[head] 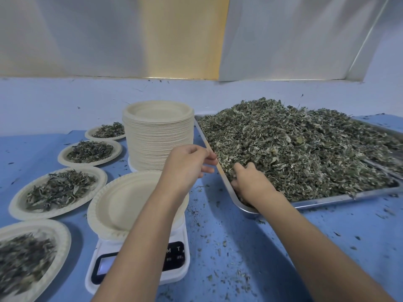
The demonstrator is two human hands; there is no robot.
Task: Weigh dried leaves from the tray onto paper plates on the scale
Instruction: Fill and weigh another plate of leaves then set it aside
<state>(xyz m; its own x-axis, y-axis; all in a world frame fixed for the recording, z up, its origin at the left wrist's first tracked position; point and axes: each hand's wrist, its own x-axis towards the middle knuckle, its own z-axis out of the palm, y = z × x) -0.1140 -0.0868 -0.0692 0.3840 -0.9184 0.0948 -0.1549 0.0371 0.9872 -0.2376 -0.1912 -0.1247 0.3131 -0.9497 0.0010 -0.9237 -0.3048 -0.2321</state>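
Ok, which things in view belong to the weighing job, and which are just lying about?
Job: tray, dried leaves, empty plate on the scale, plate stack, four filled plates, right hand dug into the leaves, left hand at the tray rim.
Lying about: leaf crumbs on the blue table, metal panels behind.

Scale (pixel 174 264) sitting on tabletop (pixel 239 247), carrying paper plate (pixel 117 205); plate stack (pixel 158 140) standing behind; tray (pixel 327 200) holding dried leaves (pixel 294 144) lying right; filled plates (pixel 58 190) lining left.
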